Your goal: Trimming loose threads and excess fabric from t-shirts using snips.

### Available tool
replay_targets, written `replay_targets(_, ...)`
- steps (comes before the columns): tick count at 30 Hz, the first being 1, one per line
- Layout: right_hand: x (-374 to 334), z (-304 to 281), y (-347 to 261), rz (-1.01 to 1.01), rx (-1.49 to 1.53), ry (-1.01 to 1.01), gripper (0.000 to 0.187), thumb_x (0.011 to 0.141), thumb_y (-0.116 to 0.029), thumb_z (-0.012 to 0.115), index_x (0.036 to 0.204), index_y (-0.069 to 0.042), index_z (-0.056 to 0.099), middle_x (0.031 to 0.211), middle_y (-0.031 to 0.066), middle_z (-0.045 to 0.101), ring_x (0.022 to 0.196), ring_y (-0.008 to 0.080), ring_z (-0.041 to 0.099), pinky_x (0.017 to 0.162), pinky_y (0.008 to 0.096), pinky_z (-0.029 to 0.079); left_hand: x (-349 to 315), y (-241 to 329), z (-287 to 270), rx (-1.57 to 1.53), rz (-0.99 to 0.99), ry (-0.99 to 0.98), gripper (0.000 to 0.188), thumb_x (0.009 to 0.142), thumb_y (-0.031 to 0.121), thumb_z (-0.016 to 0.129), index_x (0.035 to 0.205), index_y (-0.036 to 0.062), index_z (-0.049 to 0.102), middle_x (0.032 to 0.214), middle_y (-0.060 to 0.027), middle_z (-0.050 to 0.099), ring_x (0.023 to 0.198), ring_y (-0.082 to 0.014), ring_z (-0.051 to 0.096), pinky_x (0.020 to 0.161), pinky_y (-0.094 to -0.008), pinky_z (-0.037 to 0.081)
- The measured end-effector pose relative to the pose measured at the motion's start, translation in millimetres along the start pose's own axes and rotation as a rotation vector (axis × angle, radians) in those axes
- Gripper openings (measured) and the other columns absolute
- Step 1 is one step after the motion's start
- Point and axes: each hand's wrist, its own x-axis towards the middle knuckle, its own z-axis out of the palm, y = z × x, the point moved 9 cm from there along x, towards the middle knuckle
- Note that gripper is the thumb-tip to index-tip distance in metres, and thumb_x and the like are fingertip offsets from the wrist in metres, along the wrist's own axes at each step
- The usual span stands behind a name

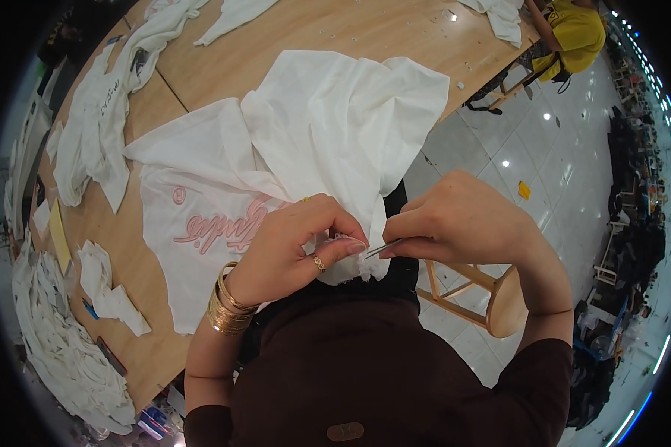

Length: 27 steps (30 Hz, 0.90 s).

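- White garment (335, 112): it spreads partly over the pale wooden tabletop (209, 67), with its near end gathered between our two hands, close to us.
- Our left hand (298, 235) pinches the ragged edge (369, 272) of the cloth, thumb and fingers (343, 221) closed on it.
- Our right hand (455, 220) has its fingers drawn together around a slim metal tool (384, 249), perhaps tweezers or snips, whose tip points at that edge; we cannot tell whether it touches.
- Progress: we judge the close work here to be under way and unfinished, as fluffy loose fibres show by the tool. How much is done we cannot tell. Nor can we say whether the heaped white cloth (60, 335) at lower left is finished or waiting.
- Writing: pink raised script (224, 231) crosses the garment's left part, with a small ringed mark (179, 195) nearby. Dark lettering (110, 104) on another white piece is too small to read. Our brown shirt (365, 365) bears a little patch (346, 431), its marking unclear.
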Motion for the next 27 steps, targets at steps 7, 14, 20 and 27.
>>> replay_targets(7, 7.4, 14.8, 9.5, 0.098, 0.349, -0.083, 0.033, 0.088, -0.038, 0.053, 0.078, -0.007, 0.061, 0.052, 0.0081, 0.05, 0.052, 0.0265, 0.054, 0.051, 0.0352, 0.041, -0.8, -6.9, -3.9, -0.119, -0.056, -0.018, 0.008, 0.079, 0.011, 0.066, 0.084, 0.0067, 0.061, 0.077, -0.0027, 0.061, 0.07, -0.0148, 0.057, 0.064, -0.026, 0.043)
replay_targets(14, 3.9, 38.3, 17.4, 0.15, 0.913, -0.091, 0.037, 0.093, -0.04, 0.045, 0.083, -0.008, 0.063, 0.057, 0.0064, 0.049, 0.055, 0.0171, 0.048, 0.055, 0.0296, 0.038, 1.9, -2.2, -10.3, -0.128, -0.076, -0.037, 0.008, 0.079, 0.01, 0.066, 0.084, 0.0058, 0.062, 0.077, -0.0031, 0.062, 0.071, -0.0134, 0.058, 0.066, -0.0256, 0.045)
replay_targets(20, 3.0, 32.5, 14.6, 0.266, 0.629, -0.218, 0.033, 0.093, -0.034, 0.047, 0.079, -0.009, 0.062, 0.059, 0.0048, 0.052, 0.055, 0.017, 0.051, 0.055, 0.0292, 0.039, 2.7, -3.0, -6.8, -0.133, -0.128, -0.036, 0.007, 0.077, 0.01, 0.067, 0.081, 0.0053, 0.062, 0.072, -0.002, 0.061, 0.064, -0.0113, 0.055, 0.06, -0.024, 0.043)
replay_targets(27, 3.4, 20.9, 14.9, 0.233, 0.34, -0.128, 0.029, 0.087, -0.033, 0.057, 0.073, -0.008, 0.059, 0.053, 0.0057, 0.049, 0.049, 0.0233, 0.05, 0.048, 0.0308, 0.037, 4.6, -5.4, -3.1, -0.182, -0.132, -0.056, 0.006, 0.077, 0.009, 0.068, 0.078, 0.0052, 0.063, 0.07, 0.0001, 0.061, 0.061, -0.0077, 0.052, 0.057, -0.0224, 0.041)
